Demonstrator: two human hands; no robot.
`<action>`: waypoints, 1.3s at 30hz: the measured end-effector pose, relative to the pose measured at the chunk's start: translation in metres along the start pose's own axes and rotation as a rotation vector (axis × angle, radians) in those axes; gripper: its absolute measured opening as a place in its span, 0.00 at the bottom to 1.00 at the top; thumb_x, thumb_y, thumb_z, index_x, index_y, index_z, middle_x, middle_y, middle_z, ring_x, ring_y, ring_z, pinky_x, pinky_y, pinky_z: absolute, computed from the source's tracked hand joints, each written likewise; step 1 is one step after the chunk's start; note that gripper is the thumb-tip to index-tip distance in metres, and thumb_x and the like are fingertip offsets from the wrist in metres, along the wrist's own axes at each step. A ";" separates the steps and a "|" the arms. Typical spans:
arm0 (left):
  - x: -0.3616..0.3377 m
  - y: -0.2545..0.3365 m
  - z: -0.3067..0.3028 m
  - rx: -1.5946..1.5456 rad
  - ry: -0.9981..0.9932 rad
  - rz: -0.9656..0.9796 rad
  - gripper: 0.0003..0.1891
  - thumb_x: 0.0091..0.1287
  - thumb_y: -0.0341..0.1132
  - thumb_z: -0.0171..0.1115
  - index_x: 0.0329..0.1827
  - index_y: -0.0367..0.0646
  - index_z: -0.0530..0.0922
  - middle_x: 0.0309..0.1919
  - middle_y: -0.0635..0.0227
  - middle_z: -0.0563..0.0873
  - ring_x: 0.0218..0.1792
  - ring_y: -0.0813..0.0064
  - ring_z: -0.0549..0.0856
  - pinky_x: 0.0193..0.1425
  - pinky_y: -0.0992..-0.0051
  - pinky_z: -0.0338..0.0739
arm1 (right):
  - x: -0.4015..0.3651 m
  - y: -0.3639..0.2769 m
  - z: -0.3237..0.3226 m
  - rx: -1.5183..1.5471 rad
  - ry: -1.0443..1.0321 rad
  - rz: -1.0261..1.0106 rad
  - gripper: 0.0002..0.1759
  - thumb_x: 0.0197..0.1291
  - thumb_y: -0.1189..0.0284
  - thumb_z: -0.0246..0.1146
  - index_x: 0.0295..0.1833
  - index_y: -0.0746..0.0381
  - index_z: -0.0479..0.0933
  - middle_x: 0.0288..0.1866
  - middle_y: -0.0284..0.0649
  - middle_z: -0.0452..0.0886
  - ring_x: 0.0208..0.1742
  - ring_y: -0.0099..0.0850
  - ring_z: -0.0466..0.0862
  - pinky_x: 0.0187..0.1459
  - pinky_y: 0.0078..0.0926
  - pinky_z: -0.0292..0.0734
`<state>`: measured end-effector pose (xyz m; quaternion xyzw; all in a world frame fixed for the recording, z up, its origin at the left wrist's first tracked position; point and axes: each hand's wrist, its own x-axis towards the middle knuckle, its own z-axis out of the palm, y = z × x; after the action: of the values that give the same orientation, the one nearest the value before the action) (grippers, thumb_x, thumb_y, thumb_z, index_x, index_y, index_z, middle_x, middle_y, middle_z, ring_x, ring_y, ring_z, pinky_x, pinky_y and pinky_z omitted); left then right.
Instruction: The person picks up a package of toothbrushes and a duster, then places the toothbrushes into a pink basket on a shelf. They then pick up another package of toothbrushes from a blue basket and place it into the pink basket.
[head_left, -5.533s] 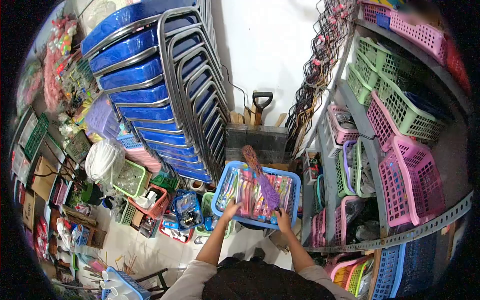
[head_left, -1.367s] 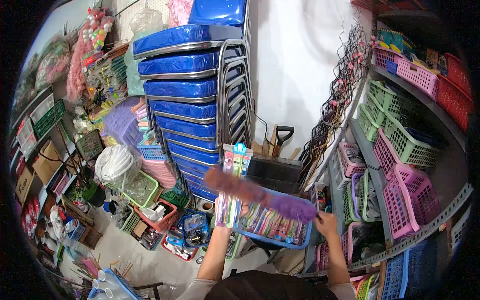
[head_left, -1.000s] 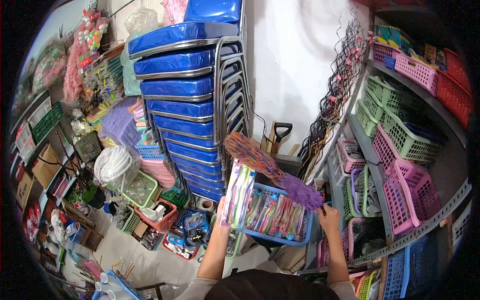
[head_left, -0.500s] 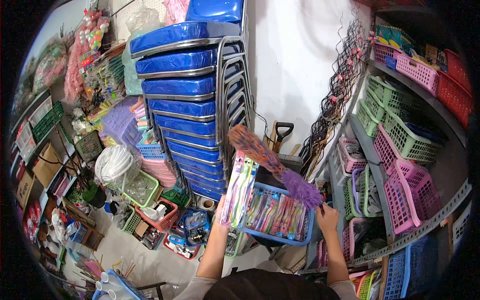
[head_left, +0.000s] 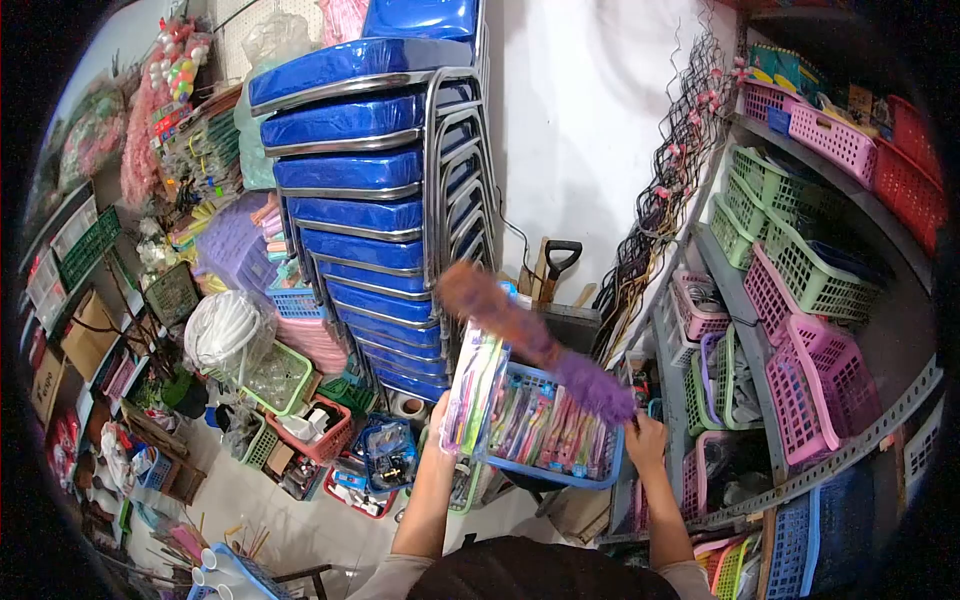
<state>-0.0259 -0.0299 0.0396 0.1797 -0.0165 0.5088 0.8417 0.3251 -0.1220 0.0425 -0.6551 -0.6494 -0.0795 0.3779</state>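
Note:
My right hand (head_left: 646, 442) is closed around the handle end of a fluffy duster (head_left: 590, 384), purple near the hand and orange-brown toward the tip. The duster slants up and left over a blue basket (head_left: 555, 477), its tip blurred by motion. Several packaged toothbrushes (head_left: 545, 430) in bright colours stand in rows in that basket. With my left hand (head_left: 438, 422) I grip more packaged toothbrushes (head_left: 474, 390), held upright at the basket's left side. The duster's shaft is hidden by its fibres.
A tall stack of blue chairs (head_left: 350, 170) rises ahead on the left. Metal shelves with pink baskets (head_left: 815, 400) and green baskets (head_left: 815, 270) line the right. Floor baskets, including a red one (head_left: 325, 440), sit at left. A black-handled tool (head_left: 562, 258) leans by the white wall.
The duster has swung slightly left and down, its tip now blurred. My right hand has shifted a little left and lower. The toothbrush packs stay in my left hand.

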 end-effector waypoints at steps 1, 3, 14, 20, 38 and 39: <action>0.000 -0.002 0.006 -0.001 0.001 -0.003 0.30 0.66 0.44 0.47 0.66 0.32 0.59 0.60 0.45 0.68 0.55 0.47 0.73 0.48 0.52 0.78 | 0.001 -0.001 -0.002 -0.002 0.000 0.003 0.12 0.47 0.67 0.62 0.29 0.65 0.73 0.21 0.50 0.74 0.22 0.49 0.75 0.24 0.40 0.68; 0.001 -0.005 0.011 -0.088 0.023 -0.022 0.30 0.66 0.44 0.47 0.67 0.33 0.58 0.60 0.45 0.68 0.55 0.46 0.73 0.48 0.51 0.78 | 0.005 -0.004 -0.009 0.077 -0.055 0.006 0.12 0.47 0.66 0.62 0.30 0.65 0.75 0.22 0.50 0.75 0.23 0.48 0.76 0.24 0.40 0.68; 0.001 -0.005 -0.047 -0.095 0.182 0.035 0.24 0.67 0.43 0.42 0.55 0.30 0.70 0.50 0.47 0.78 0.48 0.56 0.80 0.48 0.58 0.79 | -0.024 0.007 -0.001 -0.012 -0.260 -0.066 0.13 0.44 0.66 0.65 0.31 0.63 0.74 0.26 0.47 0.77 0.29 0.49 0.77 0.29 0.44 0.68; -0.002 -0.006 -0.010 -0.082 0.262 -0.027 0.26 0.65 0.40 0.45 0.60 0.28 0.66 0.54 0.42 0.74 0.49 0.47 0.79 0.42 0.53 0.81 | -0.019 -0.013 0.011 0.033 -0.273 0.114 0.13 0.48 0.66 0.64 0.27 0.65 0.72 0.17 0.48 0.71 0.22 0.47 0.75 0.24 0.42 0.67; -0.008 -0.032 -0.091 -0.036 0.396 -0.236 0.25 0.67 0.44 0.41 0.57 0.30 0.69 0.46 0.47 0.80 0.42 0.55 0.83 0.43 0.59 0.82 | -0.070 -0.021 0.148 0.054 -0.410 0.529 0.23 0.63 0.57 0.52 0.50 0.66 0.74 0.25 0.55 0.77 0.28 0.52 0.78 0.32 0.47 0.70; -0.007 -0.033 -0.091 -0.040 0.401 -0.248 0.25 0.67 0.44 0.41 0.57 0.30 0.69 0.46 0.47 0.80 0.42 0.55 0.83 0.43 0.59 0.82 | -0.081 -0.016 0.163 -0.044 -0.344 0.508 0.24 0.64 0.56 0.50 0.51 0.67 0.73 0.25 0.55 0.77 0.28 0.52 0.78 0.33 0.48 0.71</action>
<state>-0.0146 -0.0210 -0.0566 0.0589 0.1631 0.4268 0.8876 0.2362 -0.0908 -0.1135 -0.8085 -0.5173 0.1155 0.2558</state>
